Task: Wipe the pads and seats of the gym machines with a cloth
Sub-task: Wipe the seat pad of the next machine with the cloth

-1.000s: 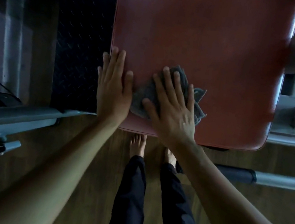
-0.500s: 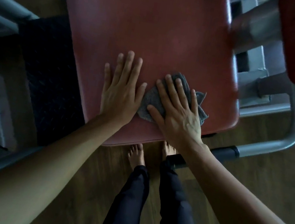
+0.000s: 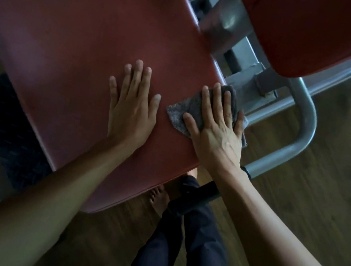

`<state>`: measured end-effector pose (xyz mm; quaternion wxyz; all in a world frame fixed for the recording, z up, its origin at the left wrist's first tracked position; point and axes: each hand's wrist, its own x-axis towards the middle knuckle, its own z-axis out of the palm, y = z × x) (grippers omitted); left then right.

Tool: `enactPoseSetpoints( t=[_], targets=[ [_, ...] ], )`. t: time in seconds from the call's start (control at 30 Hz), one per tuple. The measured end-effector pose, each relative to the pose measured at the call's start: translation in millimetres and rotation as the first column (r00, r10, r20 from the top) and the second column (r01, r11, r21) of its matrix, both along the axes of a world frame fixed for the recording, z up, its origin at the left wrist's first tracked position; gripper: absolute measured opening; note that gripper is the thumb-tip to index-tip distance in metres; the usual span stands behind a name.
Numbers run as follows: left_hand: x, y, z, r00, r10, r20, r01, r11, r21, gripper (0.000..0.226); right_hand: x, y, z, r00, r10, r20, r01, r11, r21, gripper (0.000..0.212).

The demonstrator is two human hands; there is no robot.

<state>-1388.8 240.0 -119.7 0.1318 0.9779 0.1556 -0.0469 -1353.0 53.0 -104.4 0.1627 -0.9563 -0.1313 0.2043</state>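
While both hands lay flat on the red seat (image 3: pixel 79 45) at frame centre, head view logged: left hand (image 3: pixel 132 106) open, fingers spread, palm on bare seat | right hand (image 3: pixel 216 135) open, straight fingers pressing the grey cloth (image 3: pixel 180 115) at the seat's right edge | second red pad (image 3: pixel 305 27) upper right | grey tube (image 3: pixel 307 123) just right of cloth.
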Motion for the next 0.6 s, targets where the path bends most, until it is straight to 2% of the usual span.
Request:
enactPoseSetpoints(
  t=[0.13,0.27,0.4,0.6],
  targets=[
    [17,-2,-1,0.999,-0.039,0.029,0.039,0.999,0.006,0.061,12,-1,-1,0.99,-0.14,-0.015,0.141,0.99,0.016,0.071],
    [33,0,-2,0.996,-0.068,0.05,0.067,0.998,0.018,0.062,5,6,-2,0.96,-0.275,0.054,0.276,0.961,-0.011,0.081],
    [45,10,-6,0.995,-0.081,0.059,0.079,0.996,0.038,0.061,4,10,-2,0.949,-0.313,0.028,0.314,0.95,-0.003,0.083],
    [58,30,-8,0.996,-0.054,0.074,0.051,0.998,0.041,0.062,21,21,-5,0.923,-0.363,0.13,0.372,0.927,-0.051,0.083]
  ],
)
